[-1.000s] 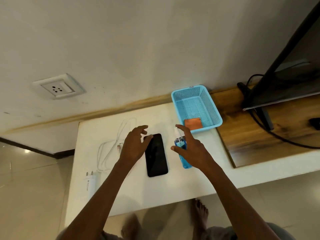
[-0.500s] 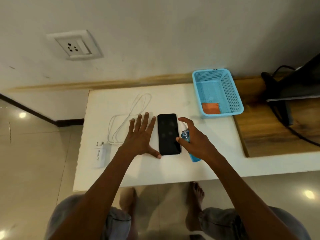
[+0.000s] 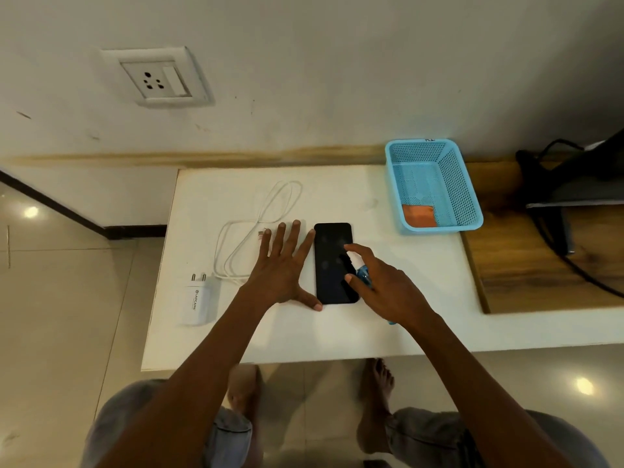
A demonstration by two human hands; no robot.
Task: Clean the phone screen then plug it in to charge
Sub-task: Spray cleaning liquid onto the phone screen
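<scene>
Right under the right hand sits the phone, face up on the white table, with that hand wrapped around a small blue spray bottle and its index finger up on the nozzle, so I'd say we're at the spray step of cleaning. Just left of that grip, the left hand lies flat with fingers spread, thumb by the phone's bottom corner. Next up probably needs the orange cloth from the blue basket past the bottle hand; the cable and charger wait beyond the flat hand.
</scene>
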